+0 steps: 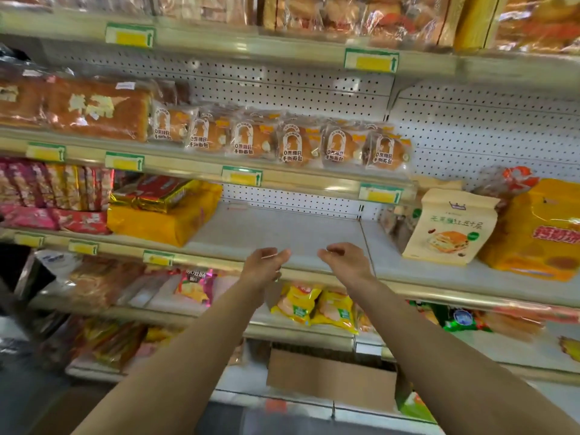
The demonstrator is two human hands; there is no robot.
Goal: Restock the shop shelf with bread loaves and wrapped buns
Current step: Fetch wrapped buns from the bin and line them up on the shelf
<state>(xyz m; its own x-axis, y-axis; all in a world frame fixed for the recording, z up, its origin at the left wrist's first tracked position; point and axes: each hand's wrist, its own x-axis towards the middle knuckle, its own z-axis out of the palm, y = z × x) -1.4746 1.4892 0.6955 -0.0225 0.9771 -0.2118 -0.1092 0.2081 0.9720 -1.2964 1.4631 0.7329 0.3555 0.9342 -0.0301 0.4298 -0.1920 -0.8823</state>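
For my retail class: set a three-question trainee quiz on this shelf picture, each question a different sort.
1. True or false: the left hand holds a loaf.
2. Which lies directly left of the bare shelf gap? A) yellow pack B) beige bag C) cardboard box
3. Fill in: the wrapped buns stand one shelf ____ the gap.

Key: 1 false, and the right hand holds nothing either; 2 A; 3 above.

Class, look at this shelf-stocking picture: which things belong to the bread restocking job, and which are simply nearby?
Part of the job:
left hand, holding nothing
right hand, holding nothing
bare shelf
wrapped buns in a row above
bread loaf

Simply nearby:
yellow packs
beige bag
cardboard box
yellow snack packets
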